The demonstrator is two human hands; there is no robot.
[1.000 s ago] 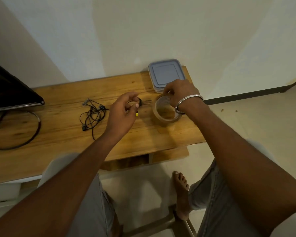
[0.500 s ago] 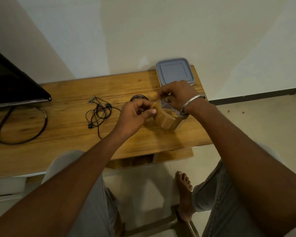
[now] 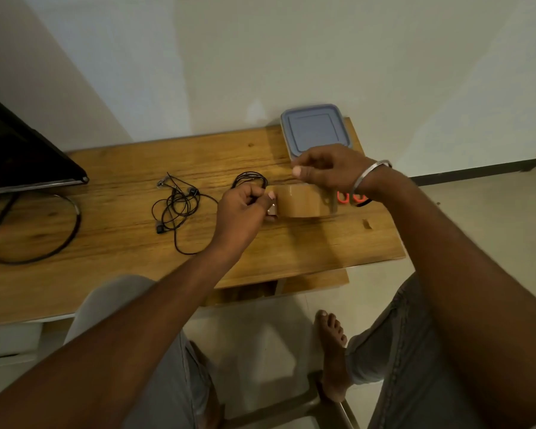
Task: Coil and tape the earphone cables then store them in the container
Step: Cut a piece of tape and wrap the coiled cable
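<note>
While the left hand (image 3: 242,209) pinches the tape roll (image 3: 300,204), right hand (image 3: 328,171) gripping it above — container (image 3: 314,128) lidded, contents hidden.

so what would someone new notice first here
Both hands meet on a brown tape roll over the right half of the wooden desk: the left hand pinches its left edge, the right hand curls over its top. Left of them lie a coiled earphone cable and a tangled earphone cable; a lidded grey container sits at the far edge.
</note>
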